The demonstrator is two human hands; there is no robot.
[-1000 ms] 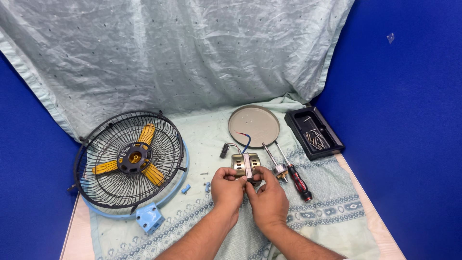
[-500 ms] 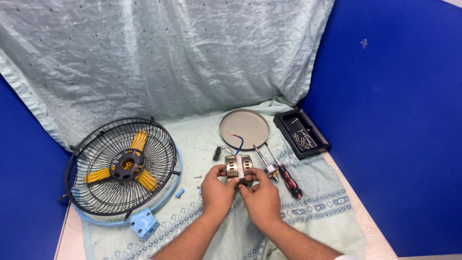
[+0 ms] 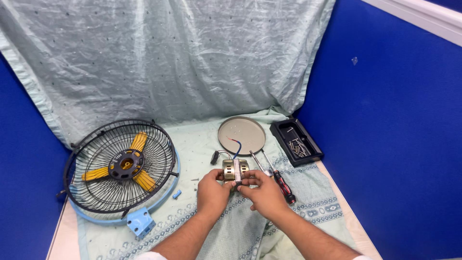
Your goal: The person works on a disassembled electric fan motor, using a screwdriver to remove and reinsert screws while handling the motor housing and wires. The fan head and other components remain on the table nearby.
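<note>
A small brass-coloured metal fan motor (image 3: pixel 235 170), squat and cylindrical with slotted vents in its casing and a pale band round its middle, sits near the middle of the table (image 3: pixel 61 240), held between both hands just above the pale green patterned cloth (image 3: pixel 202 144) that covers the table and hangs crinkled up the blue wall behind. The left hand (image 3: pixel 213 192) grips its near left side with curled fingers; the right hand (image 3: pixel 261 193) pinches its front and right side. Thin red and blue wires (image 3: pixel 234 146) rise from the motor toward a round, flat grey metal plate (image 3: pixel 241 135) by the table's far edge. Beside the right hand lie two screwdrivers (image 3: pixel 274 175), one with a red-and-black handle. A black plastic tray of screws (image 3: pixel 295 141) sits at the far right corner. A black wire fan cage with yellow blades (image 3: pixel 121 166) lies by the left edge.
</note>
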